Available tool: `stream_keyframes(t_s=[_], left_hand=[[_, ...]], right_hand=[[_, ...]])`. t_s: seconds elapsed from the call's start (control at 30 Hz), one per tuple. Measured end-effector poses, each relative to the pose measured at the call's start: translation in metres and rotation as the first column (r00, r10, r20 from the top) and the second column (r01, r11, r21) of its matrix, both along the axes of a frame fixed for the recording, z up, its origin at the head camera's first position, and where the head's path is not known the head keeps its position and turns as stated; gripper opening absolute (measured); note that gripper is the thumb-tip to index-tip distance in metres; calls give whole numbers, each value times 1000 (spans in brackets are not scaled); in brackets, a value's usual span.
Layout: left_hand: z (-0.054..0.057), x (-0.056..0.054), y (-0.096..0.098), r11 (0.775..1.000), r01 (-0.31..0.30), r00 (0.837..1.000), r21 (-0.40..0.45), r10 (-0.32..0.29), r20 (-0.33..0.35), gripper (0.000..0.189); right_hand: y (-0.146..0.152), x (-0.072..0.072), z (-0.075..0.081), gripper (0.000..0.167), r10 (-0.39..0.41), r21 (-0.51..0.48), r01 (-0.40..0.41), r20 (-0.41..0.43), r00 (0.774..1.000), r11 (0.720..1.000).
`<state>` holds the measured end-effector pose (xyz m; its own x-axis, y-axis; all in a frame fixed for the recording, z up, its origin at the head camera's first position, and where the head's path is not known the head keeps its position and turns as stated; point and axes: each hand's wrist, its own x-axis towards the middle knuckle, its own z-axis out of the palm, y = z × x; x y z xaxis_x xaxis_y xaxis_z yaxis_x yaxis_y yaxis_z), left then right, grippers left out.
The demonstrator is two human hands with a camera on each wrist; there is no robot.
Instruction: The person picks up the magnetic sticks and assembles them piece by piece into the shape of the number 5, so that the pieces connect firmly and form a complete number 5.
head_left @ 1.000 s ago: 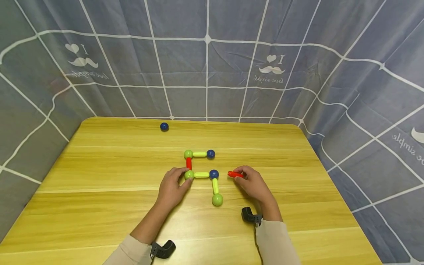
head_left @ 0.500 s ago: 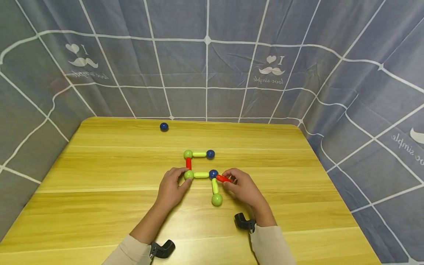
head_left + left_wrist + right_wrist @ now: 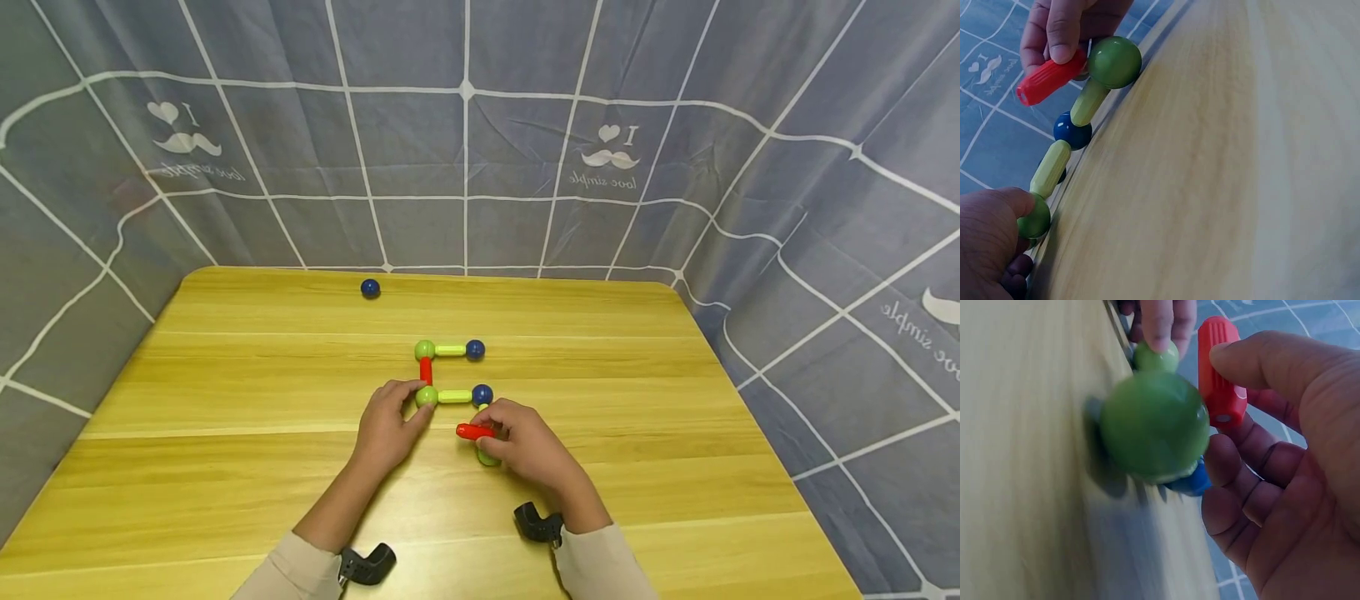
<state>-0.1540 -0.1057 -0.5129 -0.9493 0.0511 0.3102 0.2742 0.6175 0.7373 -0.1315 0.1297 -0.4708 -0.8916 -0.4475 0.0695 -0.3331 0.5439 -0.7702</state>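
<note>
My left hand [image 3: 390,423] holds a green ball [image 3: 427,397] at the corner of a shape made of magnetic rods and balls. From this ball a yellow-green rod [image 3: 454,397] runs right to a blue ball [image 3: 482,394], and a red rod [image 3: 426,370] runs away to another green ball [image 3: 425,350]. My right hand [image 3: 525,442] pinches a loose red rod [image 3: 1222,372] between thumb and fingers. It is over the near green ball [image 3: 1155,425], partly covering that ball and the yellow-green rod [image 3: 1090,102] behind it in the head view.
A far yellow-green rod [image 3: 450,351] ends in a blue ball [image 3: 475,349]. One loose blue ball [image 3: 371,288] lies near the back edge of the wooden table [image 3: 247,367]. A grey-blue curtain [image 3: 420,142] with white lines hangs behind and at the sides.
My right hand has carried the red rod leftward past the blue ball, then nearer to me, over the near green ball. The left hand stays on its green ball.
</note>
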Motion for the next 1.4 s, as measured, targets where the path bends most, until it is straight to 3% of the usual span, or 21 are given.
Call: stream_keyframes(t_s=[0.33,0.93,1.23,1.4], left_hand=[[-1,0,-1,1000,4,1000,-1,-4,4,34],[-3,0,-2,1000,9,1000,-3,-9,-12,33],[-4,0,-2,1000,7,1000,-8,-7,-6,34],[-4,-1,-2,1000,7,1000,-6,-7,-2,34]], right_hand=[[-10,3,-4,14,72,60,-68,-68,995,996],[-16,5,-4,9,85,150,-74,-71,994,986],[-14,4,-6,7,57,109,-50,-59,997,993],[-9,3,-5,10,47,137,-41,-45,998,990]])
